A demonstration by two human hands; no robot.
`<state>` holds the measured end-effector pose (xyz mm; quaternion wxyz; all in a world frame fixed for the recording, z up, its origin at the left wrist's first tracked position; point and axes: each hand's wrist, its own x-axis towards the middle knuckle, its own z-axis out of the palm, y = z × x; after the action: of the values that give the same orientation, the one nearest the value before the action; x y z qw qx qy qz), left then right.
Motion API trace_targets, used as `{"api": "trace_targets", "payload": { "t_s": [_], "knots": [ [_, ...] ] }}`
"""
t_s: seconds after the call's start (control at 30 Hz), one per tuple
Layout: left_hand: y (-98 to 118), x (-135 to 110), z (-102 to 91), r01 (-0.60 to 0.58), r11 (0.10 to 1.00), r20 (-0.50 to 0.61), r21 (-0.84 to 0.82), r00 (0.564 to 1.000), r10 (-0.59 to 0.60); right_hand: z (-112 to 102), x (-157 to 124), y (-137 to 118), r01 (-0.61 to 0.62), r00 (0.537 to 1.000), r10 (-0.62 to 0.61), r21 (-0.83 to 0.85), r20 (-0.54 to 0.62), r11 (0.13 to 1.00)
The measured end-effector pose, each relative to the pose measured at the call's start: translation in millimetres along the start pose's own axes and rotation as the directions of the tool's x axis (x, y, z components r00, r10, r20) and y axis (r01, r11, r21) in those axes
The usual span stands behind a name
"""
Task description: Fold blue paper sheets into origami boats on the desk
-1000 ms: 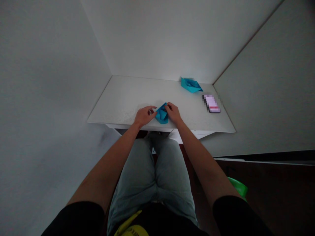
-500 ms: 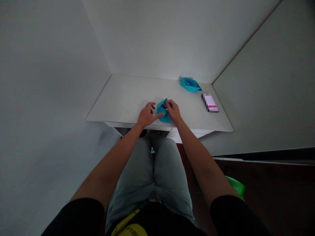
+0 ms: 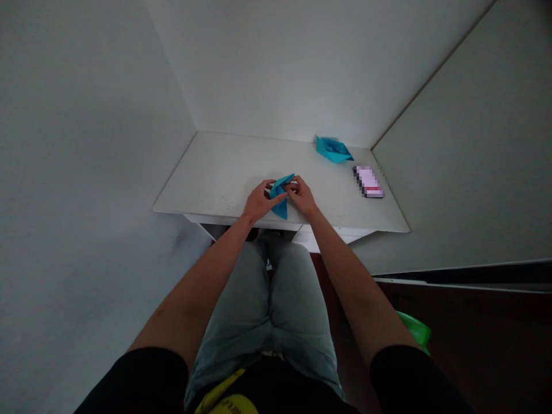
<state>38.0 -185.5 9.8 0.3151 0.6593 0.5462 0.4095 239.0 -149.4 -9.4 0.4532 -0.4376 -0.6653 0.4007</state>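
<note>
Between my two hands is a piece of folded blue paper [image 3: 280,208], held near the front edge of the white table [image 3: 207,172]. My left hand [image 3: 259,198] grips its left side, thumb across the front and fingers behind. My right hand [image 3: 302,195] pinches its right side near the upper part. One pointed corner sticks up to the right and another hangs down toward the table edge. Parts of the paper are hidden by my fingers.
A blue folded paper boat [image 3: 334,150] lies at the back right of the table by the wall. In front of it to the right is a phone [image 3: 368,181], its screen blurred. A green plastic object [image 3: 414,329] stands on the dark floor at lower right.
My left hand, apart from the paper's left side before except at the thumb, has closed on it. The paper has turned and shifted slightly left, now looking narrower.
</note>
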Motion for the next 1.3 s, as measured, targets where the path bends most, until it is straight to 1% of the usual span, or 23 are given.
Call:
{"api": "trace_targets", "payload": {
  "t_s": [0.1,0.23,0.3,0.37,0.5,0.63,0.73,0.83,1.07,1.3],
  "knots": [
    [-4.0,1.2,0.8,-0.039,0.999,-0.002,0.029,0.999,0.04,0.1,0.8,-3.0,0.051,0.998,-0.051,-0.009,0.021,0.999],
    [-4.8,2.0,0.4,-0.118,0.988,0.029,0.097,0.993,0.116,0.0,0.5,-8.1,0.056,0.998,-0.055,-0.03,0.019,0.998],
    [-4.2,3.0,0.3,-0.112,0.986,0.065,0.126,0.992,0.104,-0.3,-0.3,-10.0,0.063,0.998,-0.063,-0.061,0.006,0.996],
    [-3.9,4.6,0.5,-0.08,0.988,0.085,0.129,0.994,0.07,-0.3,-1.2,-10.5,0.063,0.998,-0.066,-0.092,-0.023,0.994],
    [-5.6,6.6,0.8,-0.046,0.998,0.054,0.044,0.998,0.043,1.2,-1.5,-7.7,-0.008,0.993,-0.008,-0.14,-0.117,0.99],
    [-7.8,4.7,0.0,-0.028,0.999,0.037,-0.016,0.999,0.029,2.5,1.4,-4.1,-0.086,0.971,0.045,-0.17,-0.236,0.982],
    [-8.6,3.0,-0.3,-0.032,0.999,0.044,-0.034,0.998,0.033,2.2,3.7,-3.7,-0.119,0.96,0.073,-0.16,-0.27,0.98],
    [-7.3,2.1,-0.5,-0.047,0.998,0.053,-0.052,0.997,0.05,2.2,4.1,-4.9,-0.122,0.957,0.083,-0.127,-0.278,0.984],
    [-0.2,0.6,-1.9,-0.056,0.998,0.06,-0.006,0.997,0.056,3.5,2.8,-5.9,-0.097,0.961,0.085,-0.034,-0.261,0.995],
    [-2.1,1.4,-1.8,-0.078,0.996,0.05,0.036,0.996,0.076,3.8,3.2,-5.0,-0.1,0.963,0.099,0.008,-0.25,0.995]
  ]
}}
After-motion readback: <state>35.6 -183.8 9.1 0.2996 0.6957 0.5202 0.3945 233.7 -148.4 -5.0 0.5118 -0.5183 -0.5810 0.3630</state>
